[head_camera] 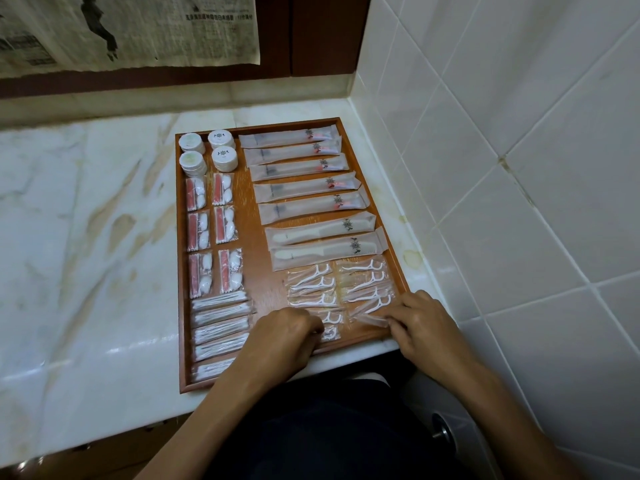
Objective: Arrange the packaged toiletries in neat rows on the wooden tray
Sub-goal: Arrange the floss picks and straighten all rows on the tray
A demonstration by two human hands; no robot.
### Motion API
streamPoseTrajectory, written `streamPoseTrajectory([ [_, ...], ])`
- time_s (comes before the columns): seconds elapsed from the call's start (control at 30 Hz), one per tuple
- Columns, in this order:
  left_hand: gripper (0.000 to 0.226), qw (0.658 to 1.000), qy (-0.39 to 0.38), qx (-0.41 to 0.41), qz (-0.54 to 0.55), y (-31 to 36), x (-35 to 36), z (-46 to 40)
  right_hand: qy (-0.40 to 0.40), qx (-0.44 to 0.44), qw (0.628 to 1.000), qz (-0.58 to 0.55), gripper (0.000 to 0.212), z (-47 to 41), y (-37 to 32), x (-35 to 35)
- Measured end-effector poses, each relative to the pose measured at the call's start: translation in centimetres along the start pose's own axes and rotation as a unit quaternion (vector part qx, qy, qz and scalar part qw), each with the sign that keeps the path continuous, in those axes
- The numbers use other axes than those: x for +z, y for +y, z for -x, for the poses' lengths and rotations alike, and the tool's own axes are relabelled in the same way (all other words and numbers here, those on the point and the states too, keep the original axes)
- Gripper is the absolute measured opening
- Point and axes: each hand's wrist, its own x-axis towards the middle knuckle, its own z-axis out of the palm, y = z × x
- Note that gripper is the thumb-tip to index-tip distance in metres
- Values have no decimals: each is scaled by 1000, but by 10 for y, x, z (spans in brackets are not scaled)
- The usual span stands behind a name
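A wooden tray [255, 258] lies on the marble counter and holds packaged toiletries in rows: round white packs [207, 152] at the far left, red-and-white sachets [213, 233] below them, cotton-bud packs [220, 327] near the front left, long toothbrush packs [301, 173] and two comb packs [325, 239] on the right, and clear floss-pick packets [341, 289] at the front right. My left hand [282, 336] has curled fingers pinching a floss-pick packet [329, 334] at the tray's front edge. My right hand [420, 323] pinches another floss-pick packet [369, 318].
The marble counter [86, 237] extends to the left of the tray. A white tiled wall [519, 150] stands close along the tray's right side. A newspaper sheet [131, 29] hangs on the dark wall behind. A white fixture with a metal button [441, 433] sits below the counter edge.
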Motion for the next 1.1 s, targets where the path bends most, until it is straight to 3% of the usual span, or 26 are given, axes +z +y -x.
streamPoseTrajectory([
  [0.07, 21, 1000, 7, -3, 8, 1, -2, 0, -14, 5, 1000, -13, 13, -3, 0, -4],
  [0.23, 17, 1000, 16, -9, 15, 1, -1, 0, -36, 125, 968, -215, 15, -15, -2, -18],
  [0.4, 17, 1000, 15, -15, 19, 1, 0, 0, -57, 152, 955, -247, 16, -22, 2, -23],
  [0.5, 16, 1000, 14, -19, 19, 1, 0, 1, -58, 144, 957, -245, 16, -22, 4, -20],
  [0.57, 16, 1000, 11, -22, 17, 0, 0, 1, -15, 118, 969, -216, 15, -21, 4, -18],
  [0.67, 16, 999, 11, -27, 15, 1, 0, 0, 87, -16, 993, -79, 16, -16, 8, -15],
  [0.73, 17, 999, 13, -30, 15, 1, 0, 0, 83, -69, 994, -19, 18, -8, 11, -9],
  [0.9, 17, 1000, 11, -26, 10, 1, -1, 0, 53, -75, 995, -32, 39, 19, 8, 6],
  [1.1, 18, 1000, 10, -22, 15, 0, 2, -1, 76, -41, 996, -23, 19, 26, 7, 13],
])
